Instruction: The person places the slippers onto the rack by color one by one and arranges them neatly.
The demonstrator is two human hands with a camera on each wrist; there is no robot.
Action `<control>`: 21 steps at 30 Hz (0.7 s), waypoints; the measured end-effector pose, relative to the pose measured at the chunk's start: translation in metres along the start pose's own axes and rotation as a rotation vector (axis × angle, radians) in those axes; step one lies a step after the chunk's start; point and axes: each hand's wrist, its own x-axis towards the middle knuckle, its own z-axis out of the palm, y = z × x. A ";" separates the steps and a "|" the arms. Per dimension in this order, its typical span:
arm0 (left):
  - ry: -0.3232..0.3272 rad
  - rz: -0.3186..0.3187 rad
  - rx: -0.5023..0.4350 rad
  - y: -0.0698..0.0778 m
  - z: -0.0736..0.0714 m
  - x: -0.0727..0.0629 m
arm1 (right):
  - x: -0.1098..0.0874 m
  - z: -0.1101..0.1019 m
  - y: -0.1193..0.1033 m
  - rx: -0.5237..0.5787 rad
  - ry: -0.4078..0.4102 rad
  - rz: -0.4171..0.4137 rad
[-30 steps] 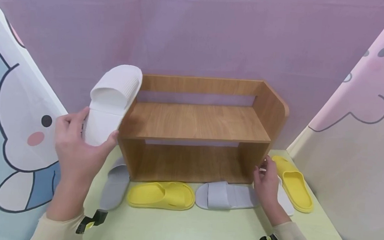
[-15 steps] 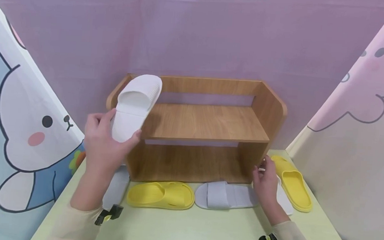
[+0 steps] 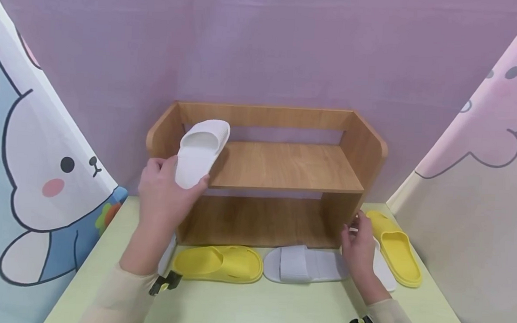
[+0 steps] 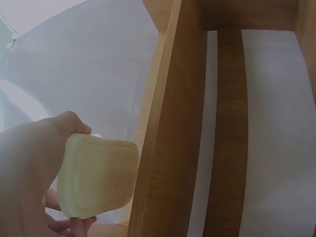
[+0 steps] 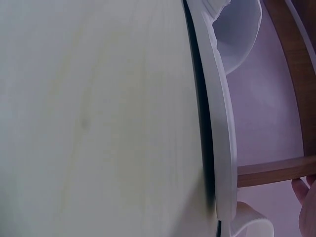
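Observation:
My left hand holds a white slide slipper by its heel half, thumb on one edge and fingers on the other. The slipper is tilted, strap end up, over the left end of the upper shelf of a wooden two-tier rack. In the left wrist view its heel end is beside the rack's side panel. My right hand grips the front edge of the rack's right side panel low down. Another white slipper lies partly hidden behind that hand.
Along the rack's front on the pale table lie a yellow slipper and a grey slipper. A second yellow slipper lies right of the rack. A second grey slipper is mostly hidden behind my left arm.
My left hand has carried the white slipper rightward and lower, from left of the rack to over the upper shelf's left end. My right hand has stayed at the side panel.

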 end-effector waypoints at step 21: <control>0.027 0.027 0.153 0.006 0.026 0.013 | 0.000 0.000 0.000 -0.001 0.009 -0.016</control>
